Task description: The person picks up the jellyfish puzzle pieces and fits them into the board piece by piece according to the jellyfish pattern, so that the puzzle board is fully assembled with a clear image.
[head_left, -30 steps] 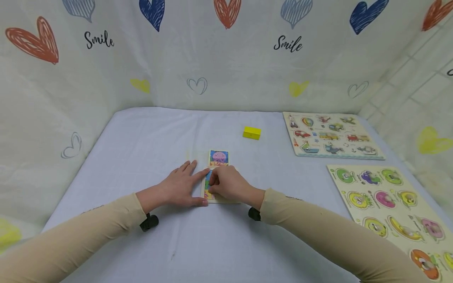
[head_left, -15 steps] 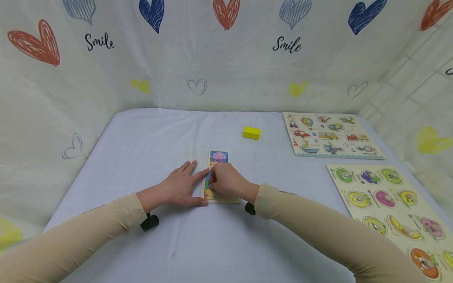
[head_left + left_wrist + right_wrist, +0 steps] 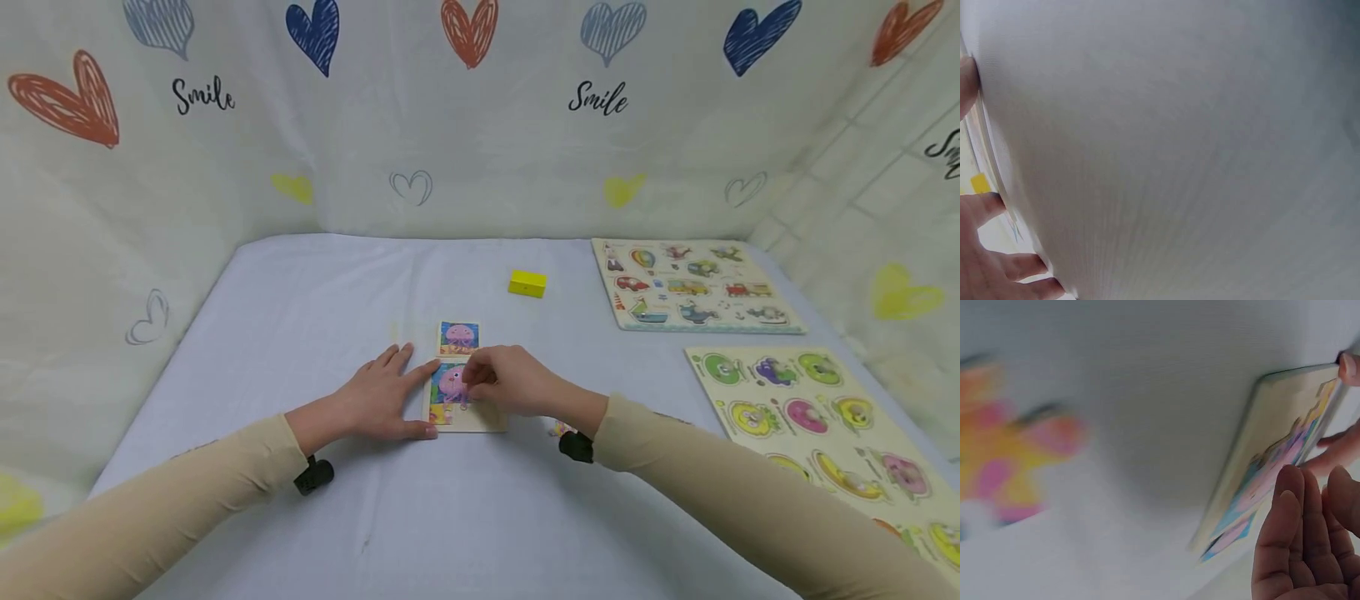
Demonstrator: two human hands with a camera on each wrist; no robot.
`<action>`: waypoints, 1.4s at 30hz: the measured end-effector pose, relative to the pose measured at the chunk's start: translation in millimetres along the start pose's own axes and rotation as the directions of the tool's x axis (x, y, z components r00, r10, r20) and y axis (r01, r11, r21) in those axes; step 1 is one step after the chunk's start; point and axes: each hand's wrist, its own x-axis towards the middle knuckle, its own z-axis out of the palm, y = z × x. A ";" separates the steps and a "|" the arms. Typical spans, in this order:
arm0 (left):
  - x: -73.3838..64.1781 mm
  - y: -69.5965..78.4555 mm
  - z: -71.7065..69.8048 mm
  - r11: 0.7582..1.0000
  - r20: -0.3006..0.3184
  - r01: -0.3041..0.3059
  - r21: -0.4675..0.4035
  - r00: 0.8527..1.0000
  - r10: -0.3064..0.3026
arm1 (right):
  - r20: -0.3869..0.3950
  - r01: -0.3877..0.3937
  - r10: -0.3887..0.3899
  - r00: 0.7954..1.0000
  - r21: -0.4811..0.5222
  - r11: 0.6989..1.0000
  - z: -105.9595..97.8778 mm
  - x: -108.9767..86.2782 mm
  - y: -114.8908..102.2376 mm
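Observation:
A jigsaw board (image 3: 487, 419) lies on the table, partly filled with pieces (image 3: 448, 385) that show a pink sea creature; bare wood shows on its right. Above it is a small matching picture (image 3: 459, 337). My left hand (image 3: 378, 396) rests at the board's left edge, fingers spread, forefinger and thumb touching it. Over the board's right half hovers my right hand (image 3: 517, 382), fingers loosely bent, nothing seen between them in the right wrist view. A loose yellow-and-pink puzzle piece (image 3: 1016, 447), blurred there, lies right of the board, mostly behind the right wrist in the head view.
A yellow block (image 3: 527, 283) stands farther back. Two picture puzzle boards lie on the right: one with vehicles (image 3: 701, 318) at the back, one with fruit (image 3: 738, 446) nearer. A curtain with hearts (image 3: 502, 150) hangs behind the table.
My right hand has drawn back to the right, uncovering more of the pink creature on the board and a loose piece by the wrist. My left hand keeps its place on the board.

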 end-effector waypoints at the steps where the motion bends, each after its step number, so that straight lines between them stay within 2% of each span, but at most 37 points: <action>1: 0.1 -0.2 0.4 1.000 0.000 -0.001 0.002 1.000 0.001 | -0.008 0.003 -0.003 1.000 0.001 1.000 -3.8 -5.5 4.9; 5: 0.3 -0.8 1.8 1.000 -0.008 -0.007 0.005 1.000 0.008 | -0.047 -0.011 0.010 0.999 -0.019 1.000 -17.7 -28.3 28.9; 8: 0.3 -1.3 2.2 1.000 -0.017 -0.015 0.008 1.000 0.015 | -0.061 -0.051 0.048 0.997 -0.047 0.998 -26.0 -45.8 46.6; 11: 0.0 -1.9 2.5 1.000 -0.014 -0.013 0.006 1.000 0.013 | -0.045 -0.106 0.103 0.994 -0.077 0.991 -30.9 -61.8 60.4; 14: -0.3 -1.9 1.9 1.000 -0.009 -0.005 0.007 1.000 0.006 | -0.012 -0.127 0.126 0.992 -0.100 0.987 -33.5 -74.9 69.4; 18: -0.7 -2.4 1.0 1.000 -0.012 -0.005 0.010 1.000 0.006 | -0.004 -0.059 0.059 0.998 -0.175 0.983 -33.3 -86.7 77.0; 21: -0.8 -3.6 1.7 1.000 -0.019 -0.007 0.011 1.000 0.007 | -0.035 -0.008 0.000 0.999 -0.243 0.970 -30.2 -90.9 79.8; 26: -0.4 -4.4 3.5 1.000 -0.022 -0.007 0.011 1.000 0.007 | -0.076 0.019 -0.043 0.996 -0.299 0.954 -24.5 -91.1 76.5; 30: 0.3 -4.1 4.2 1.000 -0.019 -0.008 0.005 1.000 0.008 | -0.064 0.033 -0.051 0.997 -0.265 0.964 -21.8 -91.0 70.6; 35: 0.3 -3.2 3.7 1.000 -0.021 -0.015 0.004 1.000 0.016 | -0.002 0.017 -0.018 1.000 -0.127 0.992 -29.3 -88.4 66.2; 39: 0.5 -3.1 3.0 1.000 -0.022 -0.018 0.006 1.000 0.018 | 0.025 -0.030 0.030 0.999 -0.001 1.000 -35.9 -74.7 59.8; 42: 0.8 -2.9 3.0 1.000 -0.025 -0.023 0.008 0.999 0.023 | 0.026 -0.055 0.053 0.998 0.074 0.996 -31.4 -58.3 53.0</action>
